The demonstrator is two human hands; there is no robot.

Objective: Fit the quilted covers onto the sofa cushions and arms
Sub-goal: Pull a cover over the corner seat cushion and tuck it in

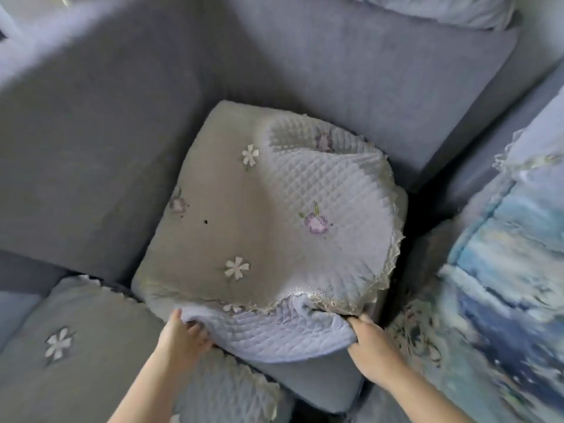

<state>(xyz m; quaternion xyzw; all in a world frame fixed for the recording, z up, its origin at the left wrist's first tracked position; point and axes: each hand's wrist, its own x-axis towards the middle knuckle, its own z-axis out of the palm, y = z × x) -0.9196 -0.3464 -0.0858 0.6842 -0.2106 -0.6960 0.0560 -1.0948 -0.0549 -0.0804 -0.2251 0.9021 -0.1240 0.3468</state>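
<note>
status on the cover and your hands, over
Left hand and right hand both grip near edge of quilted cover. Cover rumpled over seat cushion, far corner folded back. Blue patterned fabric crowds right side.

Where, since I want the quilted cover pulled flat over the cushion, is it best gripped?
Grip the quilted cover by its near hem, one hand per corner, from the front: that edge curls up free, the rest lies on the cushion; left hand and right hand grip there.
</note>
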